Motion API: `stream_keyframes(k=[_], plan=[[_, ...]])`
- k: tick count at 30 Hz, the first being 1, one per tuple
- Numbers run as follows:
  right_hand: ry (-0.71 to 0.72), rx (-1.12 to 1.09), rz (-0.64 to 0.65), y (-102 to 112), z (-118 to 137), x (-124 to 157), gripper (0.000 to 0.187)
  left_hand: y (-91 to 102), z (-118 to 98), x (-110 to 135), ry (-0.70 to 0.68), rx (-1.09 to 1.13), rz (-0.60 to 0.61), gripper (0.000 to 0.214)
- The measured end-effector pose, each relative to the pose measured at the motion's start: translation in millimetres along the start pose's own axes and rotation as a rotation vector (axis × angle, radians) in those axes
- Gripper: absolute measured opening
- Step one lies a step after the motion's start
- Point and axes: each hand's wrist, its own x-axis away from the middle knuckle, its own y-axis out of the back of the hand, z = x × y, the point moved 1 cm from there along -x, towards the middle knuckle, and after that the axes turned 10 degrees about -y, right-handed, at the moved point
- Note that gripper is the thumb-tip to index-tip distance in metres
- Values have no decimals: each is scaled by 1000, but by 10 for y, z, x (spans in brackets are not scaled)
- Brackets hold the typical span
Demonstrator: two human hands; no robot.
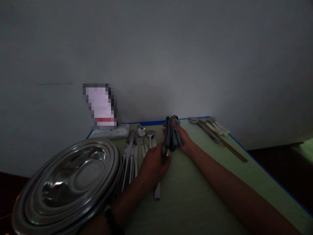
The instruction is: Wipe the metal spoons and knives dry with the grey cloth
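Note:
A grey-blue checked cloth (171, 135) is bunched up between my two hands above the table. My right hand (184, 137) is closed on the cloth, which wraps round a metal spoon. The spoon's rounded bowl (174, 117) peeks out at the top, and a bit of its handle shows below. Lower down, my left hand (155, 161) grips the handle end, its fingertips partly hidden. Just left of that hand lie several metal spoons (141, 131) and table knives (132, 153), handles towards me.
Nested round metal trays (113, 163) fill the near left of the green table (190, 195). A blurred-out phone (100, 106) leans on a white stand (110, 131) by the wall. At the right lie long spoons (207, 130), wooden chopsticks (228, 147) and white-handled cutlery (218, 129).

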Motion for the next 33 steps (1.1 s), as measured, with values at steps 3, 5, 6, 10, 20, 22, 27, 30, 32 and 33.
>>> stream_keyframes(k=[3,5,6,10,20,22,27,30,32,33], plan=[[23,33,5,-7,-5,-7,18,8,-37,11,10,95,-31,45],[38,50,8,-20,-12,-4,16,18,-61,11,8,186,-90,40],[45,60,15,-30,-15,-1,17,25,-68,8,8,216,-120,37],[83,85,30,-77,-32,14,22,56,-53,-19,55,225,-164,34],[287,-70,-206,-32,-50,-57,23,63,-79,8,11,228,-74,47],[258,-82,-267,-19,-49,-48,25,46,-99,39,-9,242,-43,44],[148,-77,-322,-156,-34,42,30,29,-116,91,-126,281,-35,42],[113,-60,-282,-390,25,164,32,66,-115,101,-145,321,-80,39],[130,-23,-237,-576,87,289,29,96,-121,113,-102,350,-138,34],[139,-3,-206,-666,118,361,28,108,-128,122,-77,380,-168,31]])
